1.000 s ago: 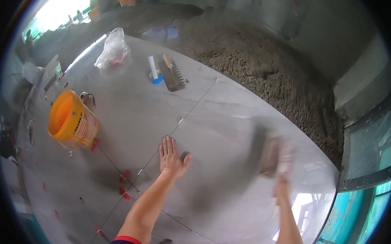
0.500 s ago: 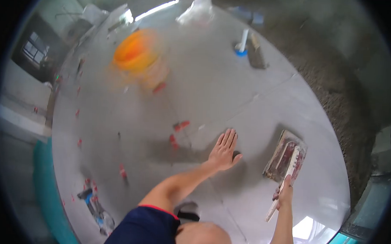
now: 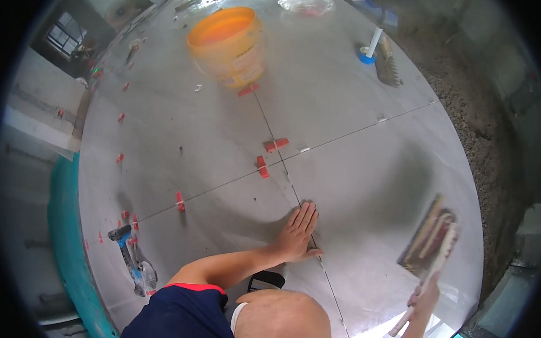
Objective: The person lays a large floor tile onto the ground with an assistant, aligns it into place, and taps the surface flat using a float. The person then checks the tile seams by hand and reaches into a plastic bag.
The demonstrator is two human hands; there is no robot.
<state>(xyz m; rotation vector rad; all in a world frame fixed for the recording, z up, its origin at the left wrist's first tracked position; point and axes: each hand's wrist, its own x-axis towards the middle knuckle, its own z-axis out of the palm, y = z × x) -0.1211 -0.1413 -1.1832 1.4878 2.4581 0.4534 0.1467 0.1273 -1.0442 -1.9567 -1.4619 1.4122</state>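
Note:
My left hand [image 3: 296,234] lies flat on the grey tiled floor [image 3: 224,131], fingers stretched out and holding nothing, beside a dark joint between tiles. At the right, my right hand [image 3: 426,295] is closed around the long pale handle of a flat rectangular float [image 3: 430,237], whose plate is tilted above the tiles. Red wedges [image 3: 276,145] sit along the joints above my left hand, with a small white clip [image 3: 304,150] near them.
A yellow bucket [image 3: 230,51] stands at the top. Blue tape [image 3: 367,55] and a notched trowel [image 3: 385,64] lie at the upper right, beside rough mortar [image 3: 458,86]. A blue and black tool [image 3: 130,259] lies at the lower left. A clear plastic bag [image 3: 307,2] is at the top.
The view has swung, so the bucket and tape appear further right and higher. My left hand has come closer to my body, still flat. The float has moved right and tilted, still in my right hand.

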